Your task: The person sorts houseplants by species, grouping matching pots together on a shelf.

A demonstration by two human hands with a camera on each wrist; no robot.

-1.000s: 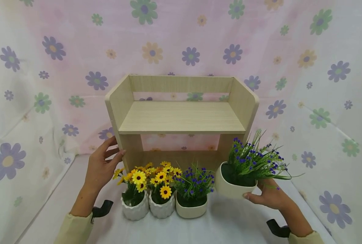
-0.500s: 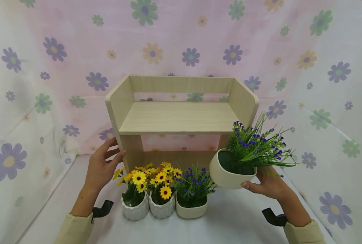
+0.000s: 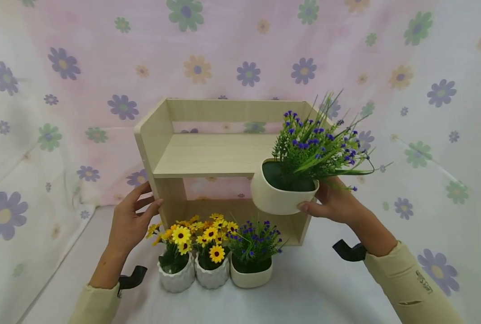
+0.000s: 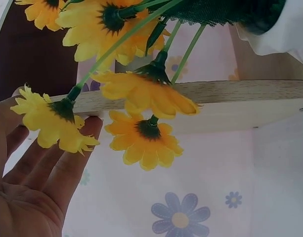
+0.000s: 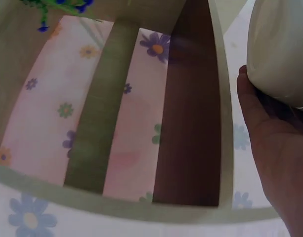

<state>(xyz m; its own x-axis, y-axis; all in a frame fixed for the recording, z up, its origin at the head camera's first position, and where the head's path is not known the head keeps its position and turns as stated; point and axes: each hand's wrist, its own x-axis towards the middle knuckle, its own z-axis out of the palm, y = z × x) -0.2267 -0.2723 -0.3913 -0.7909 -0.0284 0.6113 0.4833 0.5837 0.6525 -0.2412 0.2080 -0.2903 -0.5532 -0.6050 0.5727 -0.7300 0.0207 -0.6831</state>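
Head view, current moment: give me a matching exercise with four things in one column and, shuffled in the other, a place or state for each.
1. Pale wooden two-tier shelf
2. Bare left hand
3. Bare right hand
4. Standing cream rounded pot of small purple flowers

A. Gripping a raised cream pot of purple flowers and grass
B. At the right end of the row of three pots
C. Behind that row
D. Touching the shelf's left side

Pairs: 1-C, 2-D, 3-A, 4-B
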